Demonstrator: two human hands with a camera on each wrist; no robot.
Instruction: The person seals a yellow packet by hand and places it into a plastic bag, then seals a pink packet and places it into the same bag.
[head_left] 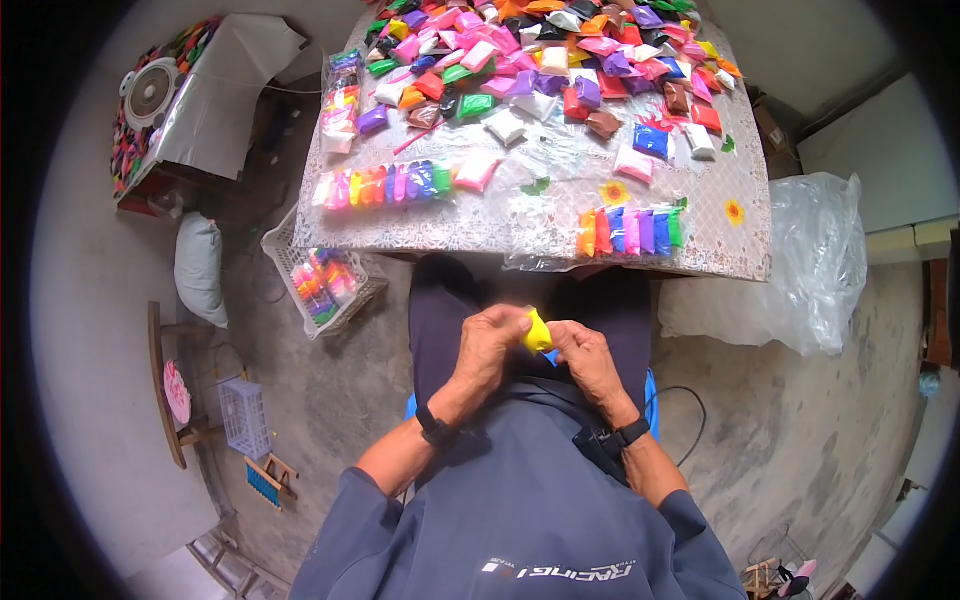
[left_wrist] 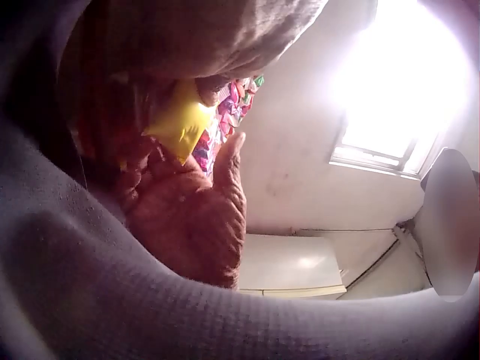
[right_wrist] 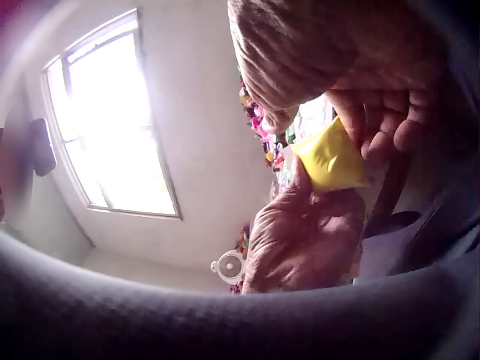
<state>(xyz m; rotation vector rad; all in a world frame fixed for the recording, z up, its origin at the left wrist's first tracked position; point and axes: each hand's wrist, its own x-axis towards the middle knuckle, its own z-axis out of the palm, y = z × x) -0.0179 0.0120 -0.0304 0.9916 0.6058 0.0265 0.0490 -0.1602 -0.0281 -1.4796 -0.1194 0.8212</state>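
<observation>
Grey jacket [head_left: 520, 520]; left hand [head_left: 487, 345], right hand [head_left: 585, 355] pinch yellow packet [head_left: 538, 332].

Our left hand [head_left: 487, 345] and right hand [head_left: 585, 352] meet over our lap, the small packet [head_left: 537, 333] pinched between them. Ahead stands the table [head_left: 520, 215]. On its near edge lie the left row of packets [head_left: 385, 185] and the right row of packets [head_left: 630, 230], with the heap of packets [head_left: 560, 50] behind. On the floor, the basket [head_left: 280, 240] sits left of our hands and the plastic bag [head_left: 800, 260] right.

Only "RACING" can be read, printed in white, upside down, on the person's grey top [head_left: 520, 500].
</observation>
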